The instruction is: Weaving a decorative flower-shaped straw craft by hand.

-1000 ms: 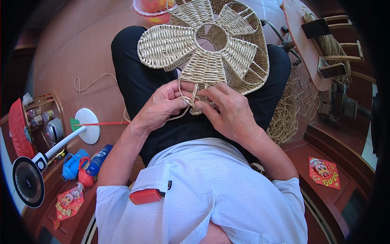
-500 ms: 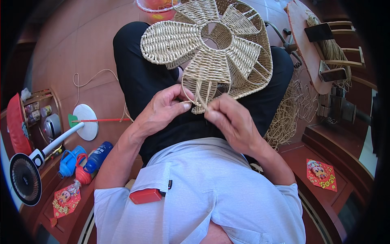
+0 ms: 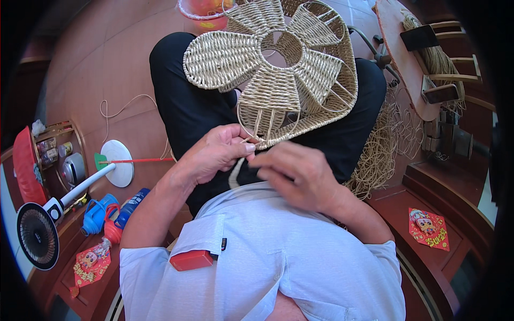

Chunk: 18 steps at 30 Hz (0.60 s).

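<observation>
A woven straw-rope piece [image 3: 219, 59] shaped like a flower, with petals round an open ring, rests on my lap. Its near petal has bare frame rods showing between the weave and the curved lower rim. At that rim my left hand [image 3: 222, 150] is closed, thumb and fingers pinching a straw cord. A pale flat end of the cord [image 3: 235, 174] hangs below those fingers. My right hand [image 3: 300, 174] is just right of it, fingers curled and smeared by motion; whether it holds the cord cannot be made out.
A heap of loose straw cord [image 3: 375, 160] lies right of my leg. A board [image 3: 399, 64] carries two dark phones. On the left are a fan [image 3: 37, 235], blue and red bottles [image 3: 112, 231] and a basket of jars [image 3: 59, 150]. A red basin [image 3: 206, 10] sits beyond.
My right hand has dropped toward my belly, away from the rim. The cord end now hangs below my left hand, which stays at the rim. The woven piece has shifted slightly.
</observation>
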Available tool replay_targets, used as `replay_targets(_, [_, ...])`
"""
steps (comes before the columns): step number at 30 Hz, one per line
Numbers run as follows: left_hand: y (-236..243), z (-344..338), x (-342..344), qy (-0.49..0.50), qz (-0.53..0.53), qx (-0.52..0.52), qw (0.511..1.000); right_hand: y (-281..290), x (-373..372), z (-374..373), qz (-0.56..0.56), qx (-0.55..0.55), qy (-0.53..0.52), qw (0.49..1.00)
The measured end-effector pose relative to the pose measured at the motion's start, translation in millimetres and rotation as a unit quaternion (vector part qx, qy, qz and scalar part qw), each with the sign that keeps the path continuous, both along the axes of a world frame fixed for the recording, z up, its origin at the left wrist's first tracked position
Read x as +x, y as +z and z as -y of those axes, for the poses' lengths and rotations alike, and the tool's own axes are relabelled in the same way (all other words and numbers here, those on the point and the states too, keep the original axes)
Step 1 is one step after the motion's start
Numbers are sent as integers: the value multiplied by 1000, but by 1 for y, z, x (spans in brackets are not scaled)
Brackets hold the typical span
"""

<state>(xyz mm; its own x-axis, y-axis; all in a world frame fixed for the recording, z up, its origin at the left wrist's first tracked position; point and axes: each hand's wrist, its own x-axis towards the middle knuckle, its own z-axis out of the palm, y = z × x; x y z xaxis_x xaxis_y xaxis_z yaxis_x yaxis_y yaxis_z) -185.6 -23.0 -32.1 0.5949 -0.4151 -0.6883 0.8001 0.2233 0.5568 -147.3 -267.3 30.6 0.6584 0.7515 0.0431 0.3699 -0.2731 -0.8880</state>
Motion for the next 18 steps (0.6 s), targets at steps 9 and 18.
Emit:
replay_targets(9, [-27,23,2,16,175,213,961,-23,25,4,52,-60,-103,992])
replay_targets(18, [-32,20,4,170,97,-149,969,-10,33,-12,74,-148,-64,984])
